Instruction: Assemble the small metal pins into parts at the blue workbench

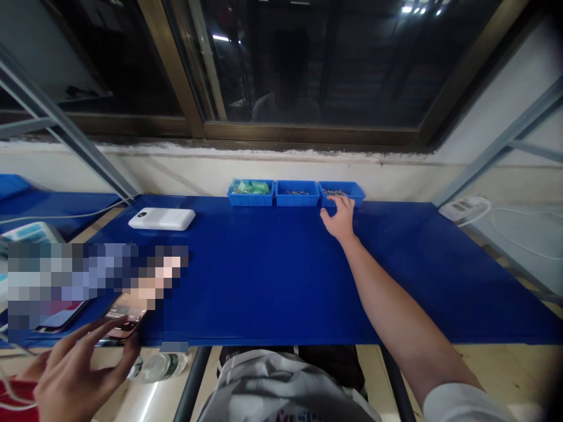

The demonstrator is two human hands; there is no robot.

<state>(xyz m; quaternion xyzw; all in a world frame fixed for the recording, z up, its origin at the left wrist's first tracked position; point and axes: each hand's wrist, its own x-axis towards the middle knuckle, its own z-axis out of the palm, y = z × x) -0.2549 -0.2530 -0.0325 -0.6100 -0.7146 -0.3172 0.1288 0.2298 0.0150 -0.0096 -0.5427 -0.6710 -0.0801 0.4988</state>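
Observation:
My right hand (339,217) reaches to the front of the right-hand blue bin (357,193). Its thumb and fingers are apart, and nothing shows between them. Small metal screws or similar pieces (335,192) lie in that bin, just beyond my fingertips. At the lower left, my left hand (85,366) is held over the near end of a phone (126,316) with a lit screen. The fingers are spread, with one fingertip at the screen; whether it touches is hard to tell.
A middle blue bin (297,199) holds a few metal pieces, and the left bin (250,199) green packets. A white device (162,218) lies on the blue table (264,275). Another phone (61,316) is at left. A red sleeve (20,404) shows bottom left. A power strip (465,208) sits right.

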